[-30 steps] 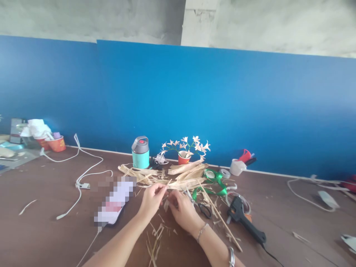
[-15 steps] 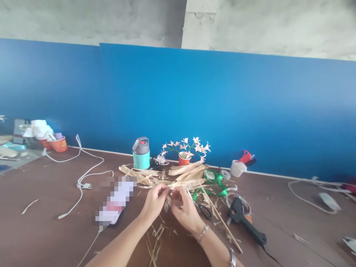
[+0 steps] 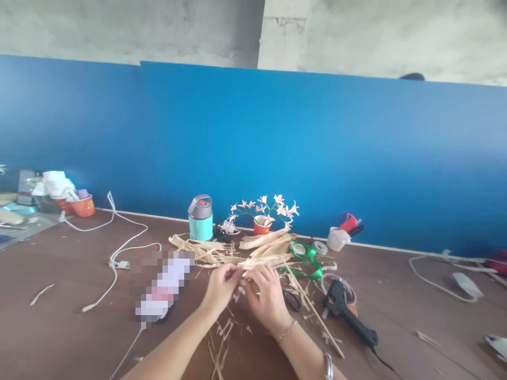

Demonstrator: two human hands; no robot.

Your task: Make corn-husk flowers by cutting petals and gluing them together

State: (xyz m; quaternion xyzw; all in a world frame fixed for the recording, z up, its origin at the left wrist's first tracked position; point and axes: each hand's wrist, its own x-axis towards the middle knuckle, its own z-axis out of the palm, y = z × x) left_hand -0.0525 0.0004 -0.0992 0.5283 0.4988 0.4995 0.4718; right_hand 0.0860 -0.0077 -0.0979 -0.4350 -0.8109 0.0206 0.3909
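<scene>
Pinching a pale piece (image 3: 243, 274), the left hand (image 3: 219, 287) has fingertips together; grip of right hand (image 3: 269, 302) and the piece's axis are unclear. Dry, wrinkled husks (image 3: 264, 259) stretch sideways.

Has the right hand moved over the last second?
Yes: the right hand has shifted slightly right and forward, closer to the scissors lying beside it.

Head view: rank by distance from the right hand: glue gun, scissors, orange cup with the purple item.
1. Scissors, just right of the right hand
2. Glue gun, farther right, past the stick
3. Orange cup, far left, near the blue partition
</scene>
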